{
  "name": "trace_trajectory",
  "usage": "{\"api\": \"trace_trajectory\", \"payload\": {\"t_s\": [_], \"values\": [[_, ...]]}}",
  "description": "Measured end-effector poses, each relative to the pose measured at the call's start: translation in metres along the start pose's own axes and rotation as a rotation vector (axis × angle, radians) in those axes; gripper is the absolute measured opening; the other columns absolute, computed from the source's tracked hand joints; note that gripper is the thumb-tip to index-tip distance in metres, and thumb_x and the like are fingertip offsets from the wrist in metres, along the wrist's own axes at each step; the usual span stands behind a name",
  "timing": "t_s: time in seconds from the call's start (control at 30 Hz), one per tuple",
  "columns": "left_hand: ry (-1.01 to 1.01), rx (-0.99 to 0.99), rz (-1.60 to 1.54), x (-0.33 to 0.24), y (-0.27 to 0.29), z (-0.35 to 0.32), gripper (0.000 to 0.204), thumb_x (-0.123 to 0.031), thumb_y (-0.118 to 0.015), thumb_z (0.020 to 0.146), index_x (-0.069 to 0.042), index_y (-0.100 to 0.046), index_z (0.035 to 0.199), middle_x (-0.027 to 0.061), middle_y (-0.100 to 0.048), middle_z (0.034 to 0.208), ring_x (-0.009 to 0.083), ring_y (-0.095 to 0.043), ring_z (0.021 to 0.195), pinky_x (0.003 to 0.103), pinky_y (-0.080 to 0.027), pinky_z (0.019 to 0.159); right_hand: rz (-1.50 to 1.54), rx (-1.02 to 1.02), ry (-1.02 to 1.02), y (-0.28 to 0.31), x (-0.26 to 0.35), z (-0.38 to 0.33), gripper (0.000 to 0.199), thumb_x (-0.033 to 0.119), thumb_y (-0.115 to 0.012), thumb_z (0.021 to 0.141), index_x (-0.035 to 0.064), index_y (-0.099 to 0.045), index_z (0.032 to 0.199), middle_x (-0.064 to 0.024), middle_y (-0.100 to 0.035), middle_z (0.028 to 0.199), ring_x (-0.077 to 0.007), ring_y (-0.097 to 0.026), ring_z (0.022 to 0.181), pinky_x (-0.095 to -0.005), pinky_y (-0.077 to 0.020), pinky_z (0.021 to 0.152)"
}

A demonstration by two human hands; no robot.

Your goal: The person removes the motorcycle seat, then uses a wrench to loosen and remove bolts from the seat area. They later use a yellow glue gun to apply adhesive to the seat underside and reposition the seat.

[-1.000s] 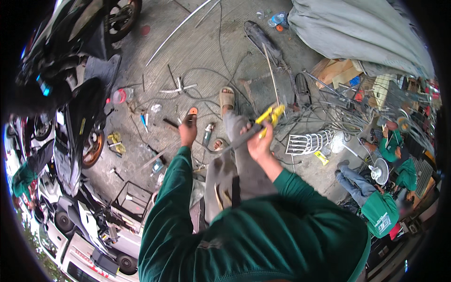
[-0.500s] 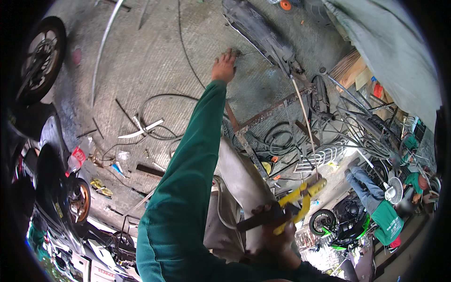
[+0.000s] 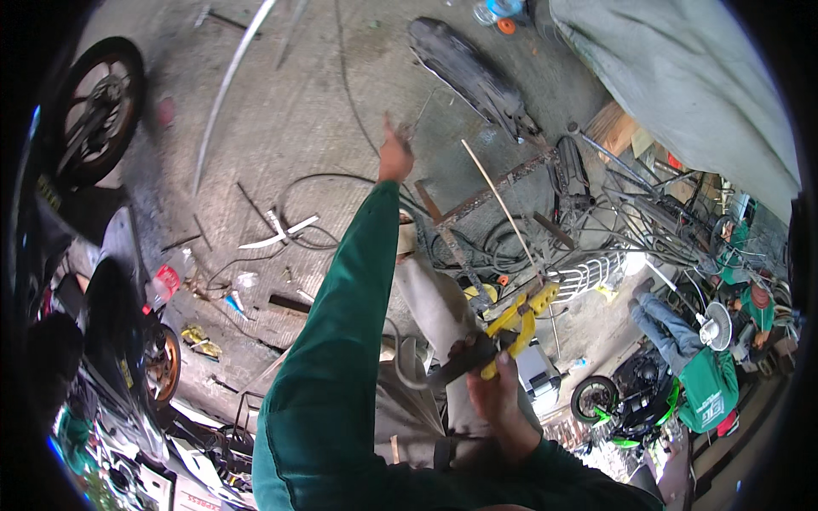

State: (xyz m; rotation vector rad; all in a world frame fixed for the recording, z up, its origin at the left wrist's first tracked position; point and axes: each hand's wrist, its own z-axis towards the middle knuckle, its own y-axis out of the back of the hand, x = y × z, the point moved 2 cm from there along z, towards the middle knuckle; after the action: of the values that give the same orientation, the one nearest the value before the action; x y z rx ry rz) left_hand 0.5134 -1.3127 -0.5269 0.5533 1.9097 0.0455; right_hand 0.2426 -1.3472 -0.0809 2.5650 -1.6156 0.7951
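My right hand [image 3: 501, 399] is closed round a yellow welding electrode holder [image 3: 521, 322] with a dark handle [image 3: 464, 362]. A grey cable [image 3: 399, 362] curves from the handle's end. From the holder's jaws a long thin welding rod [image 3: 498, 200] slants up and to the left, over a rusty metal frame [image 3: 490, 196]. My left hand [image 3: 395, 156] is stretched out over the concrete floor with the index finger extended. Its other fingers are partly blurred, and I see nothing held in it. Near its fingertips runs a faint thin line, too blurred to name.
Black cables [image 3: 503, 247] lie coiled beyond my knee. A dark motorcycle fender [image 3: 469, 72] rests at the far side. Motorcycles stand left, one with a bare wheel [image 3: 100, 111]. At right are a grey cover [image 3: 682, 94], a green-black motorcycle [image 3: 630, 392] and a person in green [image 3: 707, 392].
My left hand has shifted slightly left and nearer, going from spread fingers to an extended index finger. The electrode holder has moved left and farther away, and its rod now tilts more leftward.
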Motion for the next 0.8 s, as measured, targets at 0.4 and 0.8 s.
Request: {"api": "trace_trajectory", "payload": {"t_s": [0.4,0.8], "values": [[0.245,-0.654,-0.386,0.009,0.364,-0.387,0.044,-0.011,-0.053,0.102,0.002,-0.038,0.140,0.0170,-0.066,0.119,0.0251,-0.066,0.102,0.038,-0.052,0.086,0.128,0.298,-0.100,-0.026,-0.096,-0.158,0.054,0.063,-0.049,0.096,0.0095,-0.051,0.106,-0.0062,-0.054,0.096,-0.0236,-0.053,0.088,-0.0455,-0.0455,0.087],[-0.633,-1.168,-0.999,-0.133,0.827,-0.855,0.026,-0.023,-0.061,0.106,-0.015,-0.039,0.115,0.0003,-0.054,0.084,0.0105,-0.051,0.068,0.028,-0.047,0.061,-0.219,1.040,0.102,-0.181,-0.169,-0.455,0.066,0.068,-0.059,0.089,0.0090,-0.048,0.116,-0.0067,-0.049,0.100,-0.0201,-0.046,0.087,-0.0406,-0.0400,0.081]]}}
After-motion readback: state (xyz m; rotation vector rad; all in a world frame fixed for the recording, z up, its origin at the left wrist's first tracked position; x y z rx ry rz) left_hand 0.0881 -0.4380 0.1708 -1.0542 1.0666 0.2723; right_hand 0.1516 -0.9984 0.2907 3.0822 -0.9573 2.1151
